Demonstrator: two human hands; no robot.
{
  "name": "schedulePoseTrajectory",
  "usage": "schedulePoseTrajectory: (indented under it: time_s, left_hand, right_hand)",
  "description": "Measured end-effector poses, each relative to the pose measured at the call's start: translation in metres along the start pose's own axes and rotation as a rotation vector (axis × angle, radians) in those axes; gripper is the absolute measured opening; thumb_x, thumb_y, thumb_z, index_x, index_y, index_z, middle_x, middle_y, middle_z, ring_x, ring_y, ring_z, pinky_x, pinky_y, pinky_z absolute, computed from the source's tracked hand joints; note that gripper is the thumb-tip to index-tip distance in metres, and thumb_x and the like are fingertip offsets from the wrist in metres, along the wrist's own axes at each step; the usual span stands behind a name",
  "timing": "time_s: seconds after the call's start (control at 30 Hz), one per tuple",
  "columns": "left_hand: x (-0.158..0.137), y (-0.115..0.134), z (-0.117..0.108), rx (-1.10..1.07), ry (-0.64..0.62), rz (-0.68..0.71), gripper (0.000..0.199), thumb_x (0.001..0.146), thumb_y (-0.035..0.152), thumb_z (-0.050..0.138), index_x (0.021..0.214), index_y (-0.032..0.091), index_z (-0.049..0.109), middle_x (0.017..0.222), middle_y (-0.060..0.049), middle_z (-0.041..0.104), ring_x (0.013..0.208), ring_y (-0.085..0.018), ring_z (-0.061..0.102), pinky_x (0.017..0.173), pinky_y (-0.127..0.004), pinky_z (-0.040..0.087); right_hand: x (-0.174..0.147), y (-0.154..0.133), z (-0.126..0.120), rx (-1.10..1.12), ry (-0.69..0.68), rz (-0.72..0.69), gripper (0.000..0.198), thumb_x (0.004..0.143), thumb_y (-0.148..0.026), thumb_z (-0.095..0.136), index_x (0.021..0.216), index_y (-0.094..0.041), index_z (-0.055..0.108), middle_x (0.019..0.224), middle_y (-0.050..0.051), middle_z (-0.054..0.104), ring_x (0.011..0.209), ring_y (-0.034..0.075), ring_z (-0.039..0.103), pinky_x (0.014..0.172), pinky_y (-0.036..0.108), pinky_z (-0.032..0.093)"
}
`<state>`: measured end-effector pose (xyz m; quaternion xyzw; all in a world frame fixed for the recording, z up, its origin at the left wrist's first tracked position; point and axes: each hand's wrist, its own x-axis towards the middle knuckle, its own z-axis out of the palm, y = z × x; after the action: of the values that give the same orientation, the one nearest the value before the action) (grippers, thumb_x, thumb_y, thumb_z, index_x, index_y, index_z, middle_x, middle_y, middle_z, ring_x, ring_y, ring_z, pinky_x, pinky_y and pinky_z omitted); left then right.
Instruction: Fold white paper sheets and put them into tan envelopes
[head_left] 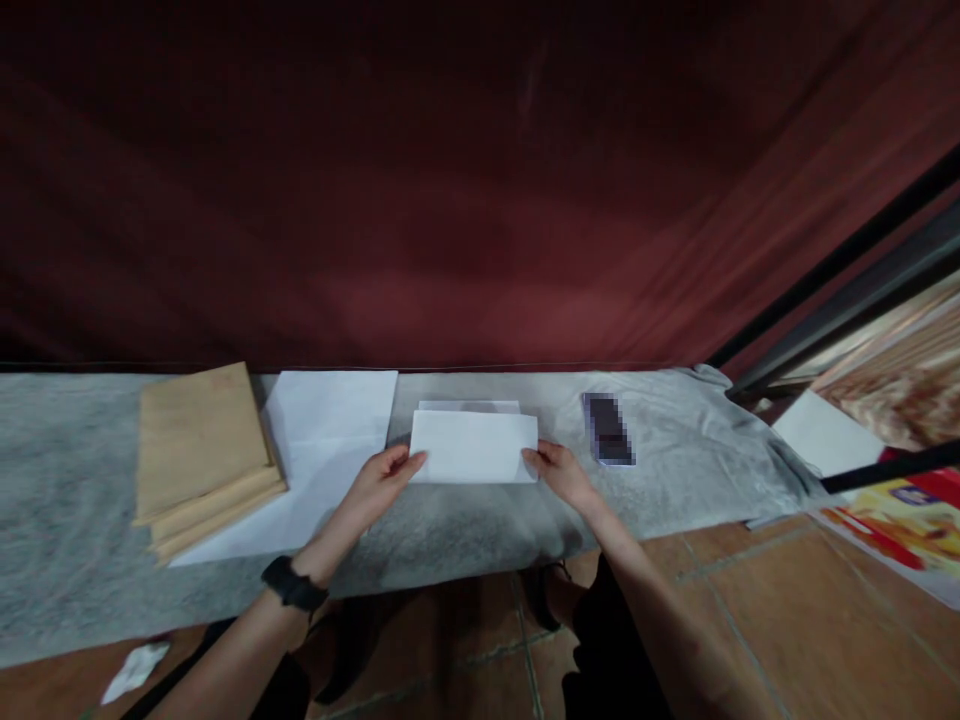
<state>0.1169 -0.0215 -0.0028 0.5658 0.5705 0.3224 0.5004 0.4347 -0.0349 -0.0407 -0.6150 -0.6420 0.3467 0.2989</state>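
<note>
Folded white paper (474, 447) flat mid-worktop (67, 520), left hand (382, 480) and right hand (559, 470) fingers clamped on its two short ends; probably best squaring the edges before pressing the crease, well clear of the phone (608, 430) just right.

A white folded sheet of paper (474, 446) lies flat on the grey cloth, pinched at both ends.

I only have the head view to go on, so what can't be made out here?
- Dark flat object right of the folded white paper: its face is blurred.
- Sheet beneath that paper: only a strip of its far edge shows.
- Tan envelope stack: count too small to tell.
- White sheets: the stack covers their left edge.
- Left hand, right hand: each grip's underside is hidden.
</note>
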Motion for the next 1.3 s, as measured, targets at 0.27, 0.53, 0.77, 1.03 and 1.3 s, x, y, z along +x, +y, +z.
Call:
schedulePoseTrajectory:
  time_s: [0.27,0.53,0.77,1.03,1.3]
  left_hand:
    - [0.005,-0.007,0.001,-0.055,-0.056,-0.093,0.054,0.06,0.065,0.07,0.084,0.017,0.071,0.079,-0.004,0.07,0.076,-0.022,0.062,0.066,-0.03,0.049]
    - [0.002,-0.004,0.002,-0.138,-0.001,-0.16,0.048,0.053,0.062,0.075,0.066,0.019,0.061,0.066,0.002,0.058,0.07,-0.017,0.057,0.068,-0.028,0.05]
    - [0.018,-0.026,0.005,0.169,0.109,-0.051,0.037,0.071,0.056,0.058,0.058,0.022,0.049,0.05,0.006,0.043,0.052,-0.013,0.044,0.052,-0.024,0.033]
    - [0.021,-0.02,0.008,0.484,0.144,-0.052,0.027,0.085,0.041,0.048,0.065,0.023,0.051,0.053,0.003,0.051,0.056,-0.016,0.053,0.055,-0.026,0.033]
    - [0.019,-0.003,0.011,0.779,0.135,-0.14,0.028,0.093,0.04,0.046,0.083,0.022,0.064,0.077,-0.004,0.071,0.076,-0.021,0.068,0.064,-0.027,0.04]
  right_hand:
    - [0.006,-0.006,0.005,-0.178,0.108,0.022,0.035,0.093,-0.042,0.046,0.074,-0.02,0.065,0.066,0.002,0.065,0.062,0.016,0.057,0.057,0.025,0.037]
    - [0.012,-0.012,0.01,-0.47,0.085,0.075,0.031,0.099,-0.036,0.047,0.087,-0.02,0.07,0.081,0.005,0.074,0.077,0.018,0.068,0.062,0.024,0.039]
    - [0.017,-0.03,0.018,-0.725,0.086,0.178,0.032,0.103,-0.041,0.044,0.104,-0.022,0.069,0.092,0.008,0.077,0.086,0.02,0.073,0.068,0.024,0.043]
    - [0.023,-0.04,0.024,-0.826,0.096,0.23,0.034,0.104,-0.042,0.042,0.103,-0.021,0.069,0.088,0.009,0.077,0.084,0.021,0.074,0.069,0.026,0.047]
    - [0.021,-0.043,0.031,-0.903,0.138,0.237,0.035,0.104,-0.04,0.041,0.109,-0.019,0.069,0.087,0.012,0.076,0.081,0.024,0.075,0.069,0.03,0.05]
